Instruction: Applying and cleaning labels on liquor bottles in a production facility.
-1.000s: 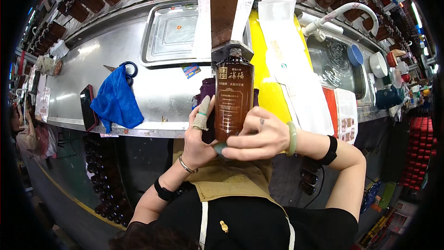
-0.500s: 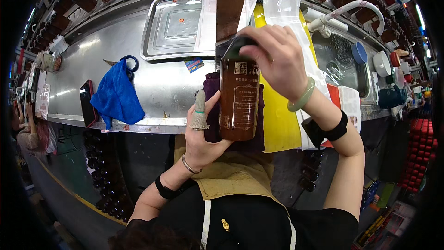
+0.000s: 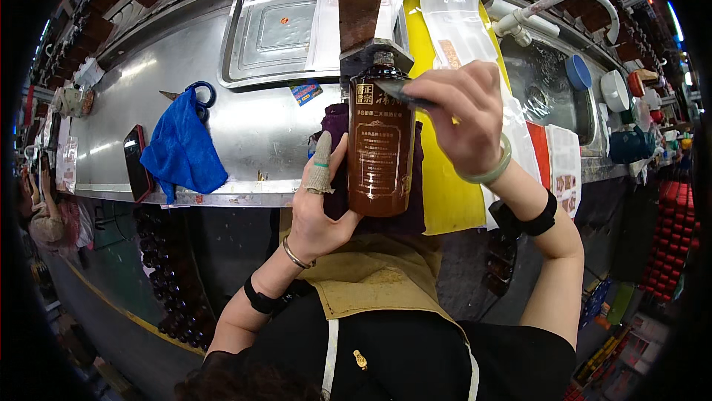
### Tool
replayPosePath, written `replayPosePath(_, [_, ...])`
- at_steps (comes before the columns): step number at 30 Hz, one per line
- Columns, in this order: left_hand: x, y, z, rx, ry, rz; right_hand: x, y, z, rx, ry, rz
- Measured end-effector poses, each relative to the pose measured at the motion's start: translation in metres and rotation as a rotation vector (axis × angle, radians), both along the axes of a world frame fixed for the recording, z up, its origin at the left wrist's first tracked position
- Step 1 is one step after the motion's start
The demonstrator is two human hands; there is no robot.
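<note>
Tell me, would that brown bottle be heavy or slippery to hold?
Probably heavy: the brown bottle looks like thick, dark glass. Its glossy sides seem slippery, so the left hand cups it. Likely fragile over the steel counter.

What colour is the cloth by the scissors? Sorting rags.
Bright blue cloth, clearest in the head view.

A bottle [image 3: 381,147] stood upright between 2 hands, left hand [image 3: 319,208] beside it, right hand [image 3: 457,115] at its top. Farther left on the counter [image 3: 252,126] lay a cloth [image 3: 182,152], scissors [image 3: 199,94] behind it, a phone [image 3: 137,162] at its left.

purple cloth [image 3: 337,123] mostly behind bottle [image 3: 381,149]
</note>
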State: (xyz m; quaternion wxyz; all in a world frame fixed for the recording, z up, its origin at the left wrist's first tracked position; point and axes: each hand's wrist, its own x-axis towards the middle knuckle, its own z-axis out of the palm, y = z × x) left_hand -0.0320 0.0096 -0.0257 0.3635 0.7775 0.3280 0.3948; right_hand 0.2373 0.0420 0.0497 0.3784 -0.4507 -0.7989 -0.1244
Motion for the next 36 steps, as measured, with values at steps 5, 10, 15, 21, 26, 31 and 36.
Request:
replayPosePath(5, [0.0,-0.001,-0.002,-0.002,0.034,0.0,-0.034,-0.063,-0.004,-0.124,-0.042,0.615])
replayPosePath(10, [-0.001,-0.001,-0.004,-0.028,0.061,-0.008,-0.011,-0.04,-0.006,-0.068,0.011,0.046])
replayPosePath(15, [0.001,-0.001,-0.006,-0.069,0.041,-0.028,-0.036,-0.092,-0.002,-0.162,-0.053,0.574])
replayPosePath(21, [0.001,-0.002,-0.011,-0.151,0.014,-0.052,-0.025,-0.097,-0.027,-0.152,0.175,0.056])
replayPosePath(26, [0.0,0.001,-0.005,-0.037,0.09,-0.05,-0.046,-0.128,-0.028,-0.171,0.075,0.379])
replayPosePath(31, [0.011,-0.007,0.022,0.427,0.216,0.047,-0.028,-0.117,-0.023,-0.071,0.58,-0.014])
replayPosePath(36, [0.016,-0.007,0.024,0.695,0.439,0.034,-0.03,-0.113,-0.027,-0.047,0.705,-0.156])
